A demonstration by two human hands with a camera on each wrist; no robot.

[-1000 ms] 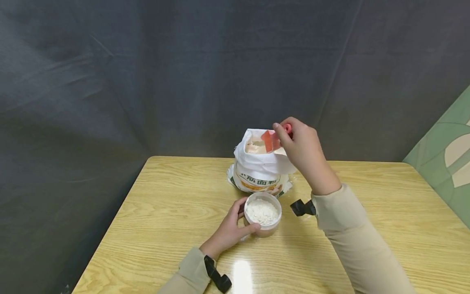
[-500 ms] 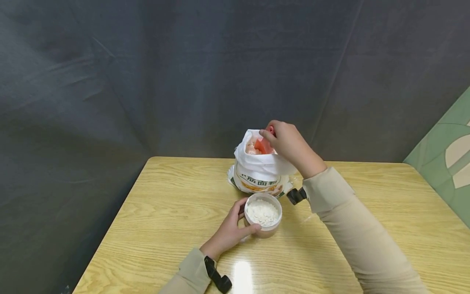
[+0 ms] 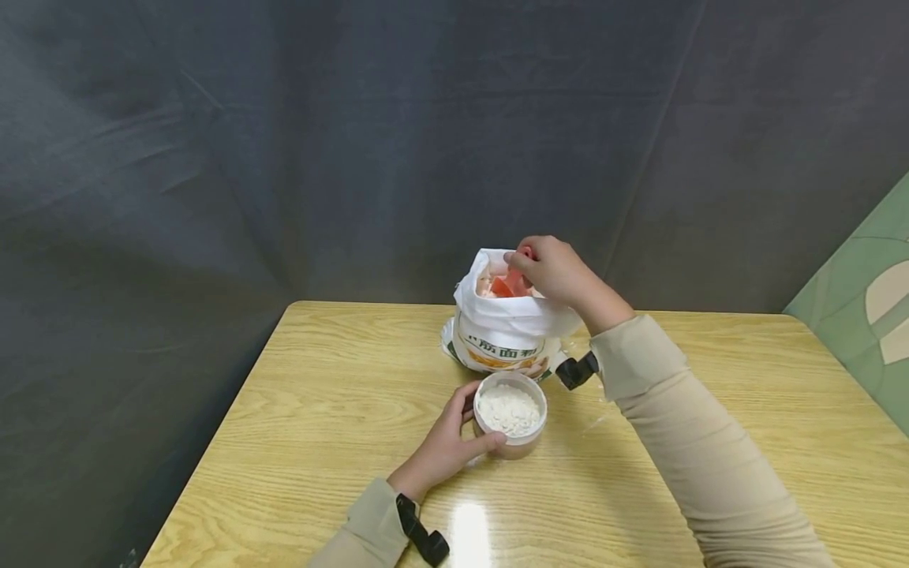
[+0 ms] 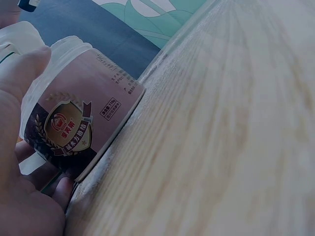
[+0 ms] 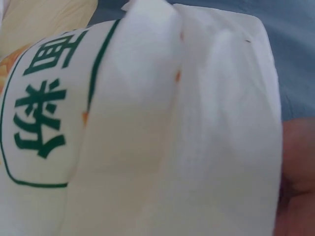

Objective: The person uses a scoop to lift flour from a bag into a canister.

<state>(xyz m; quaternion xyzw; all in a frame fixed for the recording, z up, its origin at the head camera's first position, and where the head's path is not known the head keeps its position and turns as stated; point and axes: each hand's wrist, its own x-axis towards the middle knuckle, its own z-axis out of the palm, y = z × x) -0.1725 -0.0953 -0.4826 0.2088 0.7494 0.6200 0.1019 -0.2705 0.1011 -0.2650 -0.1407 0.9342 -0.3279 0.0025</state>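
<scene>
A white flour bag (image 3: 497, 319) with green lettering stands on the table, its top folded back. My right hand (image 3: 557, 272) is over the bag's mouth and grips a red scoop (image 3: 510, 284), whose lower part is down inside the bag. In the right wrist view the bag's side (image 5: 172, 123) fills the picture and hides most of the hand. In front of the bag sits a round plastic tub (image 3: 513, 446) of white flour (image 3: 507, 409). My left hand (image 3: 450, 442) holds the tub from the left, thumb at the front. The left wrist view shows its pink label (image 4: 93, 93).
The wooden table (image 3: 319, 394) ends at the back against a dark curtain (image 3: 454, 142). A green patterned panel (image 3: 873, 292) stands at the right edge. A little white powder lies on the table right of the tub.
My right hand has moved left and the red scoop has gone down deeper into the flour bag. The left hand and the tub have stayed in place.
</scene>
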